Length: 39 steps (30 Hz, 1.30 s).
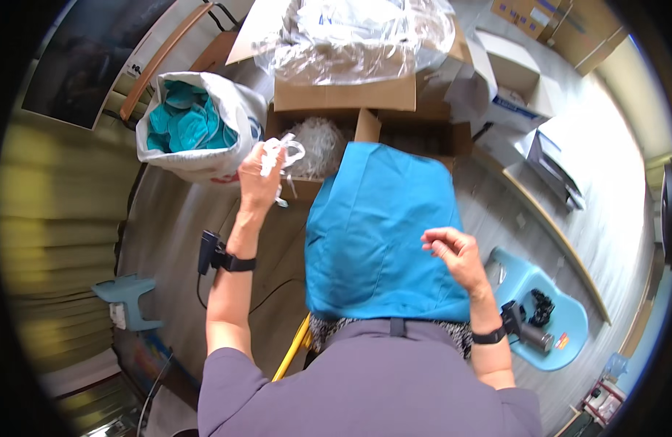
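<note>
My left hand [257, 182] is closed on a bunch of thin white straps [281, 156], which loop and dangle past its fingers. It is raised beside a bag and above the near edge of an open carton. In that carton lies a heap of whitish, translucent stringy material [315, 146]. A blue cloth [387, 233] is spread over my lap. Over its right side hovers my right hand [458, 258], with loosely bent fingers, thumb and forefinger slightly apart and nothing visible between them.
At the left stands a white bag [205, 166] full of teal pieces [190, 125]. Ahead is a divided carton [343, 96] with clear plastic film [350, 54] on top. A light blue stool [562, 346] is by my right forearm; a smaller stool [132, 295] stands left.
</note>
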### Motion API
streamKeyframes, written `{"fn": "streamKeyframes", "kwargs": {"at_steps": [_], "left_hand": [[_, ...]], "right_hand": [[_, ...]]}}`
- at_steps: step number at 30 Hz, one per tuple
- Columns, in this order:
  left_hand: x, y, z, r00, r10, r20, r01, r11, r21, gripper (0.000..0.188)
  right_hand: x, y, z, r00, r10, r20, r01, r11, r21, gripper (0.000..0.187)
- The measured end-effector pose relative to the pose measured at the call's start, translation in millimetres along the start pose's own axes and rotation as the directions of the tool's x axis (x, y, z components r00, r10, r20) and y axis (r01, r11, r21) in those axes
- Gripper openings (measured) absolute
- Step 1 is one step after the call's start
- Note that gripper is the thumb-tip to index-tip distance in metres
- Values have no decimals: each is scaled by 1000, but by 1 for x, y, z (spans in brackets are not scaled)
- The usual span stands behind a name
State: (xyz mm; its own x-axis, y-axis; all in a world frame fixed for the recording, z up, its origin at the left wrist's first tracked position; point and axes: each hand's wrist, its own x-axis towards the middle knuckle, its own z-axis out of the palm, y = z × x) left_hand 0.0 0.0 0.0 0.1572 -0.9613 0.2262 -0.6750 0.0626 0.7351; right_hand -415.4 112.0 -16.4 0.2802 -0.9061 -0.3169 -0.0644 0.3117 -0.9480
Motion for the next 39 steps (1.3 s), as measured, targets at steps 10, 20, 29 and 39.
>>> {"fn": "streamKeyframes", "kwargs": {"at_steps": [10,20,29,39], "left_hand": [[35,-39,90,985,107,132,-134,967,215,87],[-29,8,179,942,-89,324,31,983,180,53],[-15,47,172,903,32,429,-102,985,141,47],[23,60,189,900,-74,429,-1,985,172,43]], "right_hand": [[57,-23,-40,997,3,-80,-12,993,-114,18],[210,-77,-229,893,-336,-298,78,770,-633,15],[380,-98,-401,824,-276,-494,-226,639,-735,20],[516,24,-463,927,65,-369,-338,571,-748,47]]}}
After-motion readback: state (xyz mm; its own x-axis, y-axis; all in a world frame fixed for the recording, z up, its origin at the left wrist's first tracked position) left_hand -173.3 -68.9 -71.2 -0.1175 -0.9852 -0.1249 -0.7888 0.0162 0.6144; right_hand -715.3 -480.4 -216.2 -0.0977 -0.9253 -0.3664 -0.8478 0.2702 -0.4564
